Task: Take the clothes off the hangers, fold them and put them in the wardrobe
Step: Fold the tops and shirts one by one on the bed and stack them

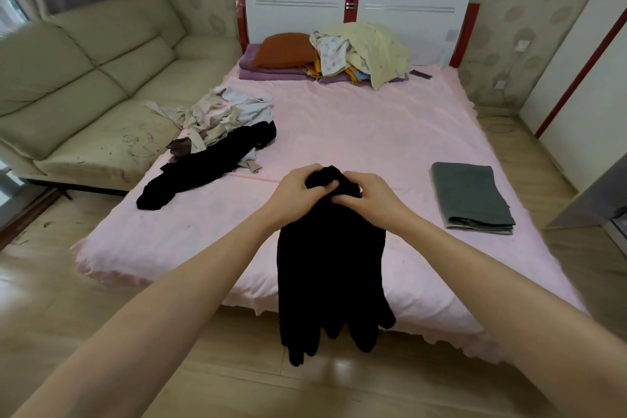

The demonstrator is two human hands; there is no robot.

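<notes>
A black garment (330, 275) hangs down in front of me over the foot of the pink bed (373, 132). My left hand (294, 188) and my right hand (368, 195) both grip its bunched top, close together; whether a hanger is inside is hidden. On the bed's left side lies a pile of beige and white clothes (220, 115) on top of another black garment (207, 166). A folded grey garment (473, 197) rests on the bed's right side.
A cream sofa (84, 85) stands left of the bed. Pillows and a heap of bedding (359, 51) sit against the white headboard (295, 13). A white wardrobe door with red trim (583, 78) is at the right. Wooden floor surrounds the bed.
</notes>
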